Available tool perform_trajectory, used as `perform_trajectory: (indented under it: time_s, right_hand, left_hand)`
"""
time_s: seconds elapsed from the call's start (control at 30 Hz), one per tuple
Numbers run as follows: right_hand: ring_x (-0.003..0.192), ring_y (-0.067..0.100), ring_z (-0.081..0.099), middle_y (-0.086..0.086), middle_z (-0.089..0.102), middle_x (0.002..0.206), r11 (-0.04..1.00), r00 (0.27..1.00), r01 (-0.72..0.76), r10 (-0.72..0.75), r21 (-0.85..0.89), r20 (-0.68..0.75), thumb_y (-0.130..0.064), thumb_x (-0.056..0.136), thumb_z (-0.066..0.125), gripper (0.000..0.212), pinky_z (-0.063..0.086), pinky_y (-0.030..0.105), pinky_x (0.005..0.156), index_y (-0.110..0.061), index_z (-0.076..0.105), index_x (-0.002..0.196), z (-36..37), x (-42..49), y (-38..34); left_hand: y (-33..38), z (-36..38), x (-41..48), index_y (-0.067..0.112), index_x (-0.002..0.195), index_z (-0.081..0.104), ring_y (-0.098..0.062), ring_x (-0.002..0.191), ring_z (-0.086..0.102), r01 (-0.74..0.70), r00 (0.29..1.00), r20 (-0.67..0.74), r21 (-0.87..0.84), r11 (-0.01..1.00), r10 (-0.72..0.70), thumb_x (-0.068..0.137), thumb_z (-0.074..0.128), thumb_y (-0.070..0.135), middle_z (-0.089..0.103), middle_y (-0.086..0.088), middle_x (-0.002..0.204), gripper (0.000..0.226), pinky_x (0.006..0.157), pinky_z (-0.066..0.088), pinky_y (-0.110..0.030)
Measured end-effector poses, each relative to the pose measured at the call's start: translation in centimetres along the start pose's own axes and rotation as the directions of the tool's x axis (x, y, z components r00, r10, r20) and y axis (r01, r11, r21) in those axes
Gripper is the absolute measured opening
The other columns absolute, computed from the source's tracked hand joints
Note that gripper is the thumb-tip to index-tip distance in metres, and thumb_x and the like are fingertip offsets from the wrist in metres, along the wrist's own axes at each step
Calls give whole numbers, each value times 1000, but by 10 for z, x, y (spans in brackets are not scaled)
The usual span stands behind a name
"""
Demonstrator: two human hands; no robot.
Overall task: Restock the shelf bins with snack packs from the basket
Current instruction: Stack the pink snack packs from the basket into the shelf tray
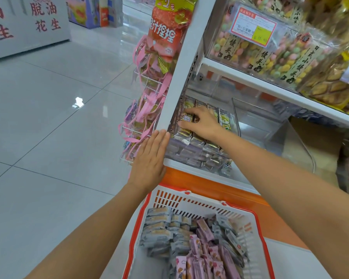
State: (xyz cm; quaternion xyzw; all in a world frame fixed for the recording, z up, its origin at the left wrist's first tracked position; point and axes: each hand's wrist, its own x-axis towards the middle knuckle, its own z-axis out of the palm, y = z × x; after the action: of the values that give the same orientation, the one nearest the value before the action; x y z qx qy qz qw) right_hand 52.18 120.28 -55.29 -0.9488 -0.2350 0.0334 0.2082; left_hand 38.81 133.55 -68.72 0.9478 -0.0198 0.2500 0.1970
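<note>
The right hand (201, 122) reaches into the clear bin (235, 125) on the lower shelf, fingers spread and pressing on the top row of packs (197, 137); whether it pinches one, I cannot tell. The left hand (150, 158) lies flat and open against the shelf post (181, 73), holding nothing. This bin looks nearly full, stacked in layers. The next bin (256, 117) to its right looks empty. The basket (258, 234) below holds many grey and pink packs, so much restocking seems left.

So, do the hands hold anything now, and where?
Left hand lies flat on the shelf post; right hand presses on snack packs in the bin. No clear grasp.
</note>
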Motion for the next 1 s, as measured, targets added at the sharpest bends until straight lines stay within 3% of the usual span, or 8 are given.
perform_trajectory:
  time_s: [0.3, 0.5, 0.57, 0.67, 0.73, 0.83, 0.93, 1.0]
  right_hand:
    - [142, 27, 17, 6, 29, 154, 997, 1000, 4, -4, -82, -1, -59, 88, 58, 68, 19, 45, 114, -30, 38, 147, 6, -3, -6]
    - [140, 26, 22, 4, 34, 153, 999, 998, 24, -26, -42, -50, -57, 91, 54, 65, 23, 44, 113, -27, 40, 146, 9, -5, -1]
    - [137, 26, 30, 4, 41, 148, 998, 993, 55, -52, 19, -107, -53, 91, 56, 59, 27, 43, 112, -25, 45, 142, 5, -11, 3]
    - [111, 17, 53, 3, 57, 126, 975, 965, 149, -108, 162, -240, -41, 93, 60, 40, 43, 34, 95, -22, 59, 128, -4, -32, 13]
    - [87, 4, 56, -1, 63, 107, 941, 934, 221, -128, 255, -335, -28, 94, 61, 25, 44, 23, 78, -19, 65, 116, -9, -54, 22]
    - [72, 0, 50, -5, 63, 87, 900, 884, 283, -111, 333, -454, -15, 94, 58, 13, 38, 12, 66, -13, 69, 100, -12, -96, 43]
    - [68, 7, 53, 0, 63, 79, 897, 865, 284, -87, 340, -495, -14, 93, 55, 12, 39, 16, 62, -12, 67, 92, -3, -138, 74]
    - [69, 10, 56, 1, 65, 81, 908, 894, 214, -34, 360, -447, -13, 94, 56, 11, 43, 20, 62, -12, 67, 95, 13, -166, 103]
  left_hand:
    - [2, -3, -1, 11, 156, 16, -25, 151, 12, 15, 1000, 22, 7, 1000, -15, 84, 52, 7, 19, -10, 162, 81, 121, 21, -47]
    - [9, -6, -2, 10, 155, 17, -28, 150, 16, 31, 999, 35, 30, 999, -32, 84, 51, 9, 22, -12, 161, 78, 120, 21, -47]
    - [15, -5, -4, 7, 150, 28, -33, 144, 27, 45, 999, 4, 41, 998, -46, 81, 55, 8, 33, -16, 153, 75, 118, 27, -49]
    - [31, 1, -8, 4, 128, 51, -33, 123, 43, -28, 996, -84, 88, 996, 35, 74, 57, 5, 49, -18, 129, 54, 106, 33, -45]
    - [45, 7, -15, 3, 116, 57, -31, 111, 47, -117, 986, -102, 117, 986, 129, 71, 57, 6, 54, -17, 117, 45, 97, 36, -41]
    - [65, 20, -26, 7, 110, 57, -30, 99, 48, -224, 973, -25, 109, 969, 228, 72, 59, 10, 56, -14, 108, 38, 88, 36, -39]
    - [82, 41, -37, 9, 108, 57, -30, 97, 49, -267, 956, 162, 134, 954, 245, 70, 70, 18, 55, -12, 107, 41, 84, 40, -40]
    - [92, 58, -46, 8, 114, 60, -33, 104, 53, -258, 926, 321, 154, 954, 199, 67, 77, 21, 57, -14, 114, 51, 89, 46, -45]
